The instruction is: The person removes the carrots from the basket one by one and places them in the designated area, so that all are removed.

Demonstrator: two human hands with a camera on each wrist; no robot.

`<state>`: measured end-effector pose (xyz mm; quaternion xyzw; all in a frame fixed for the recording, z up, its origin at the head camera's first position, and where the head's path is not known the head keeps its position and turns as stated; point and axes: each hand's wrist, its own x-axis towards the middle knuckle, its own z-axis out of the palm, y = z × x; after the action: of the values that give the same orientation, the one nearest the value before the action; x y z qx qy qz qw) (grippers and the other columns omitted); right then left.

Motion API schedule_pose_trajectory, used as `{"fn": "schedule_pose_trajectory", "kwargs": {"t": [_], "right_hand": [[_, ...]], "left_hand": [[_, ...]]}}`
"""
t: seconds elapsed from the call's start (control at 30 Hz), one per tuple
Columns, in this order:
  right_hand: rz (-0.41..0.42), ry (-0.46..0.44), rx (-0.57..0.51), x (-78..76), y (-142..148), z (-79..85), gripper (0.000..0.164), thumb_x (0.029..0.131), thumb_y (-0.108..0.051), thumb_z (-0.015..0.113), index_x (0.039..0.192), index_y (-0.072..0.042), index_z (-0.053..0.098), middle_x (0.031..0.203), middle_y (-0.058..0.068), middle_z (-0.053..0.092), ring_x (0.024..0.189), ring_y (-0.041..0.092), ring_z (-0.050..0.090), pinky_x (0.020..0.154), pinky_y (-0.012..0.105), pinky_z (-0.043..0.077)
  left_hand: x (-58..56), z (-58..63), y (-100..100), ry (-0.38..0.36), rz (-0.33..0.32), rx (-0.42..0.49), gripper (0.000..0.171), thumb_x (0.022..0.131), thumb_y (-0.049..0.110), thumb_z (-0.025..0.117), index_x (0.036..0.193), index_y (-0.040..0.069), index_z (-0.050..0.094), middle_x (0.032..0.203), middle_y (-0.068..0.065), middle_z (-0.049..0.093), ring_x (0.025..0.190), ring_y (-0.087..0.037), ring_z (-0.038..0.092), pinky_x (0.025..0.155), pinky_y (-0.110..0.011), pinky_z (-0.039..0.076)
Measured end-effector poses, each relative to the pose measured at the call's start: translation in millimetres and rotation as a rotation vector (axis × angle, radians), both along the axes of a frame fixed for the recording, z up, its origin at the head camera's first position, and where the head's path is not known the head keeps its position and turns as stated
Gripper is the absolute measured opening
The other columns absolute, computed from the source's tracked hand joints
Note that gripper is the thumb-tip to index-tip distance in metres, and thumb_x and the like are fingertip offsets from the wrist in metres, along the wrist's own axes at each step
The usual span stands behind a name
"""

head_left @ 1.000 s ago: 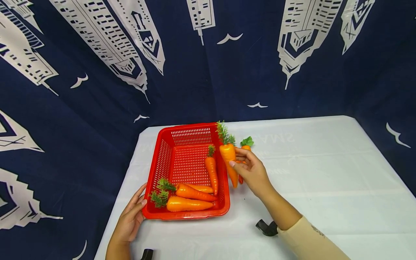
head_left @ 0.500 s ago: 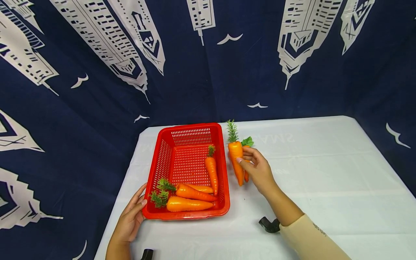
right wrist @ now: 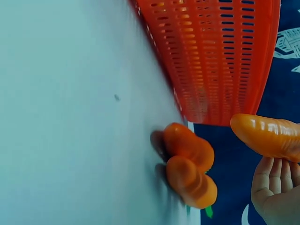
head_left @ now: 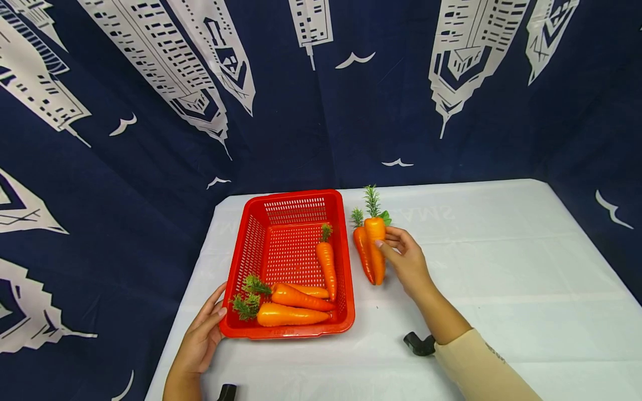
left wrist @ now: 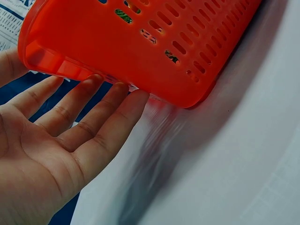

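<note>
My right hand (head_left: 408, 262) holds a yellow-orange carrot (head_left: 376, 250) with a feathery green top, thumb on one side and fingers on the other. In the right wrist view this carrot (right wrist: 267, 136) is above the table, fingers beneath it. A redder carrot (head_left: 362, 250) lies just left of it on the table; leaves (head_left: 385, 217) of another show behind, its body mostly hidden. My left hand (head_left: 200, 337) touches the near left corner of a red basket (head_left: 288, 333). Its fingers (left wrist: 112, 126) extend fairly straight to the basket's rim in the left wrist view.
Several carrots lie inside the basket: one upright along its right wall (head_left: 327, 267), others (head_left: 293, 315) crosswise at the near end. A black curved piece (head_left: 418, 344) sits by the right wrist, another (head_left: 227, 392) by the left. A dark blue printed cloth (head_left: 311, 139) hangs behind the white table (head_left: 501, 267).
My right hand has moved right with the carrot, from the basket's right rim to above the carrots on the table. The left hand and basket have stayed put.
</note>
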<state>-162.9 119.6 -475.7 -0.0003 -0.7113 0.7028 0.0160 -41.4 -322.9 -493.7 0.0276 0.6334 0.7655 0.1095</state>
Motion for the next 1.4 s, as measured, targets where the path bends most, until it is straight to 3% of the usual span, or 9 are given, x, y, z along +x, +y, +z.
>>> {"fn": "schedule_pose_trajectory", "kwargs": {"t": [0.47,0.7,1.03,1.4], "right_hand": [[-0.088,-0.074,0.010,-8.5,12.8,-12.7,0.047,0.097,-0.025,0.069,0.137,-0.006,0.054,0.119,-0.004,0.059,0.101,0.002,0.061,0.085,0.013,0.052],[-0.079,-0.130,0.013,-12.5,20.6,-20.0,0.052,0.099,-0.028,0.066,0.142,-0.004,0.049,0.124,0.001,0.058,0.103,0.000,0.061,0.085,0.013,0.052],[-0.028,-0.223,0.021,-16.2,28.8,-26.3,0.060,0.101,-0.029,0.061,0.152,-0.006,0.040,0.145,0.016,0.048,0.104,0.000,0.057,0.084,0.013,0.051],[-0.034,-0.243,0.022,-25.2,33.7,-30.4,0.059,0.101,-0.025,0.061,0.151,-0.001,0.040,0.132,0.012,0.050,0.090,-0.001,0.062,0.081,0.015,0.055]], "left_hand": [[0.5,-0.7,0.4,-0.001,0.008,0.004,0.056,0.110,0.011,0.030,0.164,0.016,0.012,0.144,0.011,0.054,0.125,-0.004,0.060,0.097,-0.026,0.054],[0.1,-1.0,0.1,-0.001,0.009,0.011,0.056,0.110,0.011,0.030,0.164,0.016,0.012,0.145,0.009,0.050,0.124,-0.004,0.060,0.097,-0.027,0.055],[-0.5,-2.4,-0.2,-0.002,0.007,0.012,0.057,0.110,0.011,0.030,0.164,0.016,0.012,0.145,0.007,0.047,0.125,-0.004,0.060,0.098,-0.026,0.054],[-0.9,-2.3,0.1,0.001,0.014,0.009,0.056,0.111,0.012,0.031,0.164,0.016,0.012,0.147,0.006,0.045,0.125,-0.004,0.059,0.098,-0.026,0.054]]}}
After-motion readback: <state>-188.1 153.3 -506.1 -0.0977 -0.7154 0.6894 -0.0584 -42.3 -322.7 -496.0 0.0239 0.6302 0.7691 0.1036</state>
